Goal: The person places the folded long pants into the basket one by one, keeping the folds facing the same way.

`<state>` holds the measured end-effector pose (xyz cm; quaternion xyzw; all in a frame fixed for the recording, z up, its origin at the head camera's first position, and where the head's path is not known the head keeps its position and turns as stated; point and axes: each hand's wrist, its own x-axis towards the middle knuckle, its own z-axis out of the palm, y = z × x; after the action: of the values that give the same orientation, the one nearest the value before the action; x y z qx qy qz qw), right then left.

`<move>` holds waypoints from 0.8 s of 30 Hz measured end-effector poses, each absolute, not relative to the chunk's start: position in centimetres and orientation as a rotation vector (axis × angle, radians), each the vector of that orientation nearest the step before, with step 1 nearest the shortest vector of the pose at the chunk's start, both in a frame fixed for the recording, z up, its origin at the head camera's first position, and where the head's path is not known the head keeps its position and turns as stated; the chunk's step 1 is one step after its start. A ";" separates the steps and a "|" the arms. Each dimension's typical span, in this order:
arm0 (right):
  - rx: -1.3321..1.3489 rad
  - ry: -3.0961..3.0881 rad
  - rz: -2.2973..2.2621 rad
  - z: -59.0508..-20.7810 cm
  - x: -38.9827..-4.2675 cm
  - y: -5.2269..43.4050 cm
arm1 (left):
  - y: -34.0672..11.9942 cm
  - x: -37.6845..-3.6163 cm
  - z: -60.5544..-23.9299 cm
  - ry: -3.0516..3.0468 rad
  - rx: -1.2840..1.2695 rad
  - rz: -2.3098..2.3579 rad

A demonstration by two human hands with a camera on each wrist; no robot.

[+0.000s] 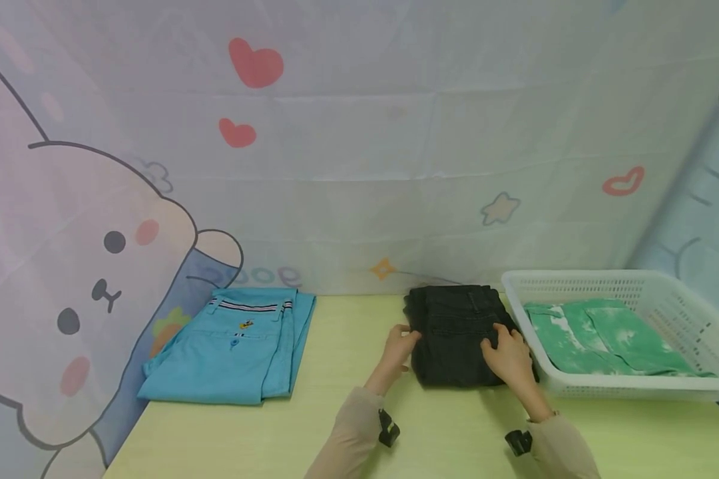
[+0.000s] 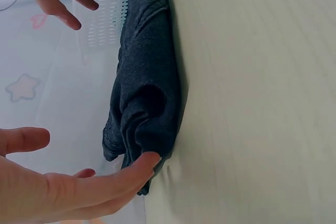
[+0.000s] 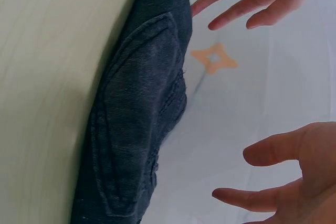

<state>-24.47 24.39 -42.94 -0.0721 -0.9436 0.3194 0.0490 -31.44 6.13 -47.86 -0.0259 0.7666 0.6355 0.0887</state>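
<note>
**A:** Where are your hands now?

**B:** Your left hand [image 1: 399, 344] is at the left edge of the black jeans [image 1: 455, 336]. Its fingers are straight, and one fingertip [image 2: 149, 161] touches the cloth. Your right hand [image 1: 506, 354] is over the right side, fingers spread and loose. It grips nothing. From the wrist view it looks lifted a bit off the cloth.

**A:** And where are the jeans?

**B:** They lie folded on the green table [image 1: 347, 432], just beside the white basket [image 1: 635, 392]. Green cloth [image 1: 599, 342] is in the basket already. Blue pants [image 1: 239, 346] lie folded far off to the left.

**A:** So what step are you on?

**B:** I think the folding is done, and you are patting the pile neat.

**A:** What do you need next?

**B:** I guess you need a hand under each side, so the pile stays folded if you lift it.
</note>
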 end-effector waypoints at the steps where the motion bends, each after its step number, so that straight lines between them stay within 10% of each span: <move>1: -0.222 -2.875 0.982 -43.2 -24.7 24.5 | 6.4 -33.0 -49.9 2.250 -0.096 1.896; 6: -0.239 -2.812 1.015 -44.9 -26.2 25.4 | 7.9 -42.0 -61.4 2.174 -0.153 1.899; 21: -0.323 -2.919 1.106 -45.8 -26.6 25.9 | 8.7 -44.2 -64.4 2.091 -0.193 1.925; 24: -0.268 -2.940 1.060 -45.9 -26.6 26.1 | 8.5 -40.9 -60.6 2.106 -0.148 1.933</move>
<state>-26.56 26.10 -45.93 -0.0854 -0.9373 0.3378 0.0023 -40.95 8.48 -60.60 -0.0514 0.7286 0.6687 0.1389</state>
